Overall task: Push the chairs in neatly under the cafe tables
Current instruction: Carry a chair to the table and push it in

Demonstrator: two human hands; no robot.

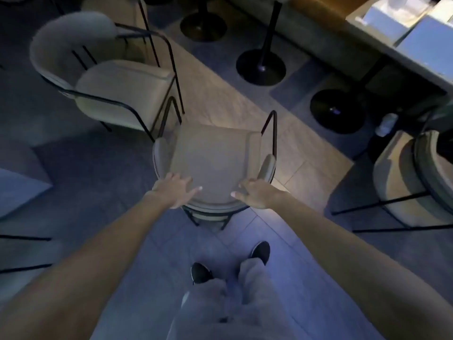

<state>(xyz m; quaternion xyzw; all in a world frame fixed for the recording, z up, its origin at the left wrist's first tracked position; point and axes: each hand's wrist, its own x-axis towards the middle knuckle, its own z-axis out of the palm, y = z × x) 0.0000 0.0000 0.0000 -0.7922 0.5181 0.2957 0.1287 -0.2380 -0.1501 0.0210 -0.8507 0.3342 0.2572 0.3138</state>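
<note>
A beige cushioned chair [215, 155] with a thin black metal frame stands directly in front of me, its curved backrest toward me. My left hand [175, 191] rests on the left side of the backrest's top rim, thumb stretched inward over the seat. My right hand [257, 196] rests on the right side of the same rim, fingers wrapped over the edge. A light table top [421, 45] shows at the upper right.
A second beige chair [103, 77] stands at the upper left, close to the front-left leg of the one I touch. A third chair [411, 182] is at the right. Black round table bases [261, 66] [337, 111] [203, 27] sit on the floor ahead.
</note>
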